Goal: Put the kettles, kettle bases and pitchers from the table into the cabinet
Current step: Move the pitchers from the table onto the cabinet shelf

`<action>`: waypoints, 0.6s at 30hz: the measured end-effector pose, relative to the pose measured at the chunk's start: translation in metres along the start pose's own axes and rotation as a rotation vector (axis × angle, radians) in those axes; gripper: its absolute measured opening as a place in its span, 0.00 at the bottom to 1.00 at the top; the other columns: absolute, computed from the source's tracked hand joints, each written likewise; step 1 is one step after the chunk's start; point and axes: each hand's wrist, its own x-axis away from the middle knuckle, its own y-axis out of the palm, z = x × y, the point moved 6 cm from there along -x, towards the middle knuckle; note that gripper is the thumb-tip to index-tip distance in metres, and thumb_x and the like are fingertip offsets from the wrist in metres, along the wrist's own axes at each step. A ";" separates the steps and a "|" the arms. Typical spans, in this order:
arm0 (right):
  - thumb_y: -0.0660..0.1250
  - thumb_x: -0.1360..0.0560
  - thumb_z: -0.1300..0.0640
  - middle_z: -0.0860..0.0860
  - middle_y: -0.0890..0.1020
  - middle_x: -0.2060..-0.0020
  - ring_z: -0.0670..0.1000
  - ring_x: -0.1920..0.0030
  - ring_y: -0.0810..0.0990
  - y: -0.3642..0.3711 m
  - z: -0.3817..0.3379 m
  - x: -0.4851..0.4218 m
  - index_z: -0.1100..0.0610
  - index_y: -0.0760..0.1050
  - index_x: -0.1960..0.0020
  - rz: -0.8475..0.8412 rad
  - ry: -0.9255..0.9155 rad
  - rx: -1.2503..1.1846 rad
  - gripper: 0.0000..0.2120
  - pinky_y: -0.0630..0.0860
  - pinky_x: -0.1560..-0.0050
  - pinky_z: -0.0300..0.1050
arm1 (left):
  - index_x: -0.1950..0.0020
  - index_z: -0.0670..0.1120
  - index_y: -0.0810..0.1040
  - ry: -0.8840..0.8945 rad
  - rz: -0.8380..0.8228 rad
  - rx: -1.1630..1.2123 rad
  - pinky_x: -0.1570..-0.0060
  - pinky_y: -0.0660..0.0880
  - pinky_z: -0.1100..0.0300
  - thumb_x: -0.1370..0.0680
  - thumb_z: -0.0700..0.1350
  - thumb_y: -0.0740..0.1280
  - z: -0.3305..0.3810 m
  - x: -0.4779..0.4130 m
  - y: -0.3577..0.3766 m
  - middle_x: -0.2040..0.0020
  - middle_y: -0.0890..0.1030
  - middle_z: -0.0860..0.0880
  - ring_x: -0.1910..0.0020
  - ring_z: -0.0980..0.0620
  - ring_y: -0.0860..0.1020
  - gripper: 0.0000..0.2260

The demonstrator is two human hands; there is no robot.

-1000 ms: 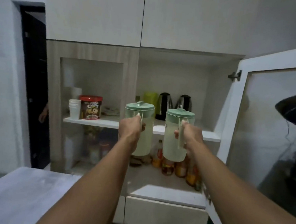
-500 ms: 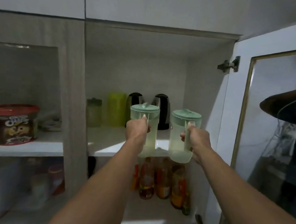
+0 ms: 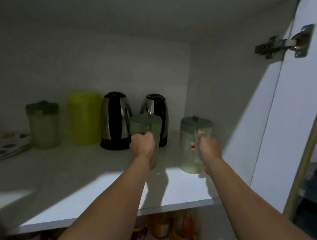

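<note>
1. Cabinet shelf (image 3: 88, 179): white board, upper compartment, cabinet door (image 3: 283, 117) swung open to the right. Lit along the front edge, dim at the back.
2. Left pitcher (image 3: 149, 124): pale green, lidded, translucent. Left hand (image 3: 142, 142) is clamped round its handle. It stands low over the shelf, just in front of the kettles; the forearm hides its base, so contact with the shelf cannot be told.
3. Right pitcher (image 3: 193, 143): same make. Right hand (image 3: 206, 146) is wrapped tight on the handle. Its base appears to sit on the shelf near the right wall.
4. Kettles, two: left kettle (image 3: 114, 121) and right kettle (image 3: 156, 108), steel with black trim, upright at the back. Each stands on a dark foot, probably its base.
5. Other stock at back left: a third green-lidded pitcher (image 3: 42, 124), a lime-green container (image 3: 83, 117), a spotted flat item (image 3: 2, 146) at the far left edge.
6. Lower shelf: bottles (image 3: 161, 229), partly seen under the board.
7. Step in hand, by my reckoning: setting the two carried pitchers down inside the cabinet.
8. Next move calls for: settling both bases flat, clear of the kettles, then loosening both grips and drawing the arms straight back. The left pitcher sits close to the right kettle; a nudge there could knock it.
</note>
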 end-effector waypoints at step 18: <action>0.57 0.19 0.43 0.64 0.82 0.44 0.60 0.48 0.81 0.043 0.005 -0.138 0.66 0.79 0.44 -0.099 0.001 0.160 0.27 0.75 0.50 0.49 | 0.35 0.37 0.77 0.065 -0.001 -0.122 0.43 0.72 0.55 0.18 0.55 0.57 0.008 -0.080 0.071 0.36 0.79 0.38 0.39 0.39 0.77 0.24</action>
